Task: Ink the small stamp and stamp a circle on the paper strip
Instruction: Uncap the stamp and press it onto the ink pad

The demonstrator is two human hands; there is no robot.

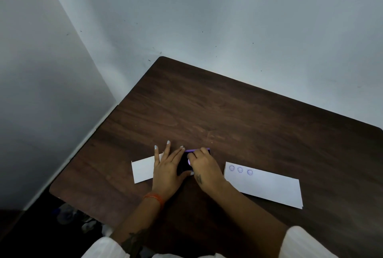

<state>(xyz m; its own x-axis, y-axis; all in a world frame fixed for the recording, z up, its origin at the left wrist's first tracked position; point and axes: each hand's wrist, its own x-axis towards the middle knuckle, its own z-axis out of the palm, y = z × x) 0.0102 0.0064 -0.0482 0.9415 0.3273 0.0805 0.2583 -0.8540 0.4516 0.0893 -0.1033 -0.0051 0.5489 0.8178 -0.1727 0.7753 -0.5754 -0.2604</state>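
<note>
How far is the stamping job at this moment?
Done: the paper strip already carries three purple circles near its left end. In hand: the right hand presses the small stamp onto the ink pad, which the left hand steadies. Left: carry the stamp to the strip and stamp another circle.

left hand [165,169] steadies ink pad [183,165] | right hand [204,167] presses small stamp [189,161] on it

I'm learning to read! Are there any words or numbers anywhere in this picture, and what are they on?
No words or numbers can be read here.
Paper strip: three round purple stamp marks, too small and blurred to tell what is inside them.
Other paper: blank where it shows.
Tattoo on the right hand: too blurred to read.
</note>
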